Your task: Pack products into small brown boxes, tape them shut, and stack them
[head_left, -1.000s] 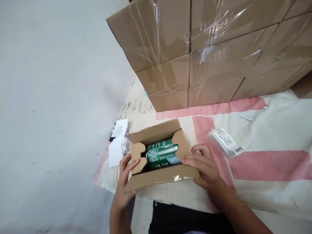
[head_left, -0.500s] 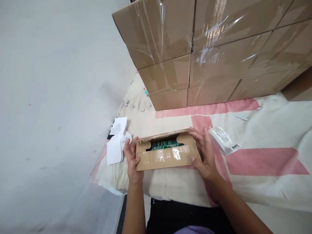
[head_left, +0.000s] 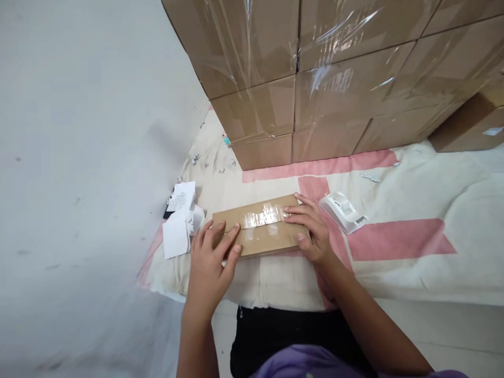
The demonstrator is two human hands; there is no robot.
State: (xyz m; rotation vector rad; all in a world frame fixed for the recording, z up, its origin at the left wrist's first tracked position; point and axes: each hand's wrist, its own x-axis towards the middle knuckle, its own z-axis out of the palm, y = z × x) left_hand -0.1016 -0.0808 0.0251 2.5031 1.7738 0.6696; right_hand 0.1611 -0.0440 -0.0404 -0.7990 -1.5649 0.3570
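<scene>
We record pink-and-cream cloth [head_left: 397, 239] mid-frame, pale wall [head_left: 79, 131] at frame left, stacked cartons [head_left: 331, 100] upper right; left hand [head_left: 210, 262] and right hand [head_left: 314, 231] spread on taped box [head_left: 268, 241].

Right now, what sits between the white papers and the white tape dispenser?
In the head view, a cardboard box, with the left hand at its left end and the right hand at its right.

Brown box [head_left: 262, 240]; pink-banded cream cloth [head_left: 405, 197]; white tape dispenser [head_left: 343, 212]; purple shirt [head_left: 309, 363].
</scene>
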